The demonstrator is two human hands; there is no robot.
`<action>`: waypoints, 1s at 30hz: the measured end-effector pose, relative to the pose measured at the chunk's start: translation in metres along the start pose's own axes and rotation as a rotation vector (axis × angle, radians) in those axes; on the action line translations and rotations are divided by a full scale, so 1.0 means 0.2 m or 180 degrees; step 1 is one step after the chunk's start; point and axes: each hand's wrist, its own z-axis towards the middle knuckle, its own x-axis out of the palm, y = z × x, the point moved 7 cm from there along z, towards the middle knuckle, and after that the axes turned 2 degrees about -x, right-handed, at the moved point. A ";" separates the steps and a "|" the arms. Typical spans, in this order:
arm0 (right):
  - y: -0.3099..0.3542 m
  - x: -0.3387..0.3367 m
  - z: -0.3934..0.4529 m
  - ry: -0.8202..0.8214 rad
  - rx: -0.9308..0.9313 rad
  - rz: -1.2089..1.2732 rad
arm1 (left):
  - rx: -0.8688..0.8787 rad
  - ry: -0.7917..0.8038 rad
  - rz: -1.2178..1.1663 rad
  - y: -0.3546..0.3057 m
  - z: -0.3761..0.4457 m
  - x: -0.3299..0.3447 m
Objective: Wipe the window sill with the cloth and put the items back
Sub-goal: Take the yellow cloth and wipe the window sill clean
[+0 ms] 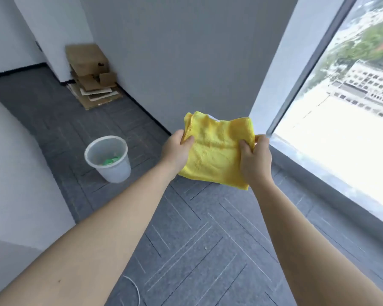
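Note:
A folded yellow cloth (pixel 217 149) hangs in the air in front of me, held by both hands. My left hand (pixel 176 149) pinches its left edge and my right hand (pixel 255 157) grips its right edge. The grey window sill (pixel 332 182) runs along the bottom of the large window on the right, just beyond my right hand. No items are visible on the part of the sill that I see.
A translucent plastic bin (pixel 107 159) with something green inside stands on the grey carpet to the left. Flattened cardboard boxes (pixel 91 76) lie stacked in the far corner by the wall. A thin white cord (pixel 134 288) lies on the floor near me.

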 end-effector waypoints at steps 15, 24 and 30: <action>-0.65 -0.93 0.53 -0.0957 0.0630 -0.0067 | 0.0291 0.1317 0.0295 -0.35 0.38 1.32; -0.95 -1.17 1.29 -0.1270 0.0932 -0.0066 | 0.0075 0.1709 0.0228 -0.48 1.02 2.02; -1.20 -1.32 1.69 -0.1393 0.1173 0.0036 | -0.0017 0.1931 0.0418 -0.50 1.33 2.46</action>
